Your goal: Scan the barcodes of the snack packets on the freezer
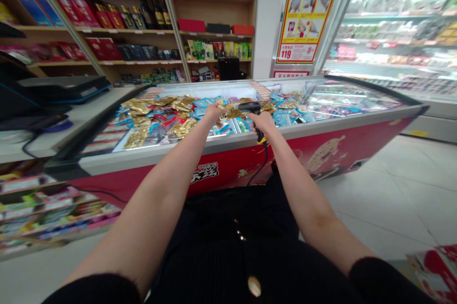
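Observation:
My right hand [263, 122] is wrapped round the handle of a black and yellow barcode scanner [250, 106], whose cable hangs down in front of the freezer. The scanner's head points left, toward my left hand [214, 110]. My left fingers are closed on the edge of a small gold packet [233, 112], which lies between the hand and the scanner head; its print is too small to read. Below both hands, piles of gold packets [137, 132] and blue packets [282, 119] lie on and in the chest freezer [171, 152].
A counter [82, 116] with a dark machine [64, 88] stands at the left. Shelves [210, 6] of boxes and bottles rise behind the freezer. A lit display cooler [396, 42] is at the right, and a red-and-white box [435, 273] sits on the floor at lower right.

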`<state>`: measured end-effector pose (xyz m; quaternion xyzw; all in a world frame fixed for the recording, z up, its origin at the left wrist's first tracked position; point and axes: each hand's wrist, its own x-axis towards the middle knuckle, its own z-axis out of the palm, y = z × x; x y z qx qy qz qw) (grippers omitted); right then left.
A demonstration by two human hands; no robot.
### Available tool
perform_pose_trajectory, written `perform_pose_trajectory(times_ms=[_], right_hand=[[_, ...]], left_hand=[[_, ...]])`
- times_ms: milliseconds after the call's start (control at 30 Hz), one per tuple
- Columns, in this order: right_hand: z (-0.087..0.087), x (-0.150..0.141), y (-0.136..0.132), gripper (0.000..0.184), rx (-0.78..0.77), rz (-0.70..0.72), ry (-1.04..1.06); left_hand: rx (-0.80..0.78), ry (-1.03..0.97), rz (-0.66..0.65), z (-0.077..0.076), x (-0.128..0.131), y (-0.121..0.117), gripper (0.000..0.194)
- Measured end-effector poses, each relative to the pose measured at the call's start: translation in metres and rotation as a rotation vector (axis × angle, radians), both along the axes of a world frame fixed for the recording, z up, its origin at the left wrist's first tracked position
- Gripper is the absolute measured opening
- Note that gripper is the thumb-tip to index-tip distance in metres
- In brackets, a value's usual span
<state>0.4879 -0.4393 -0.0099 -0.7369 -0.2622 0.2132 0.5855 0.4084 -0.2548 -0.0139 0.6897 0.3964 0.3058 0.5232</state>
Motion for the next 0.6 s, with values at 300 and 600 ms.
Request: perform_pose_trajectory(times_ms=[300,600], right_hand=[[-0.001,-0.006,0.002,0.029,0.005,0.019,-0.013],[-0.003,-0.009,0.005,0.031,-0.006,0.033,-0.013]], left_hand=[[0.002,-0.018,0.012,-0.007,-0.002,0.014,0.017],[0.047,-0.068,0.149,0.013,-0.035,0.042,0.019]])
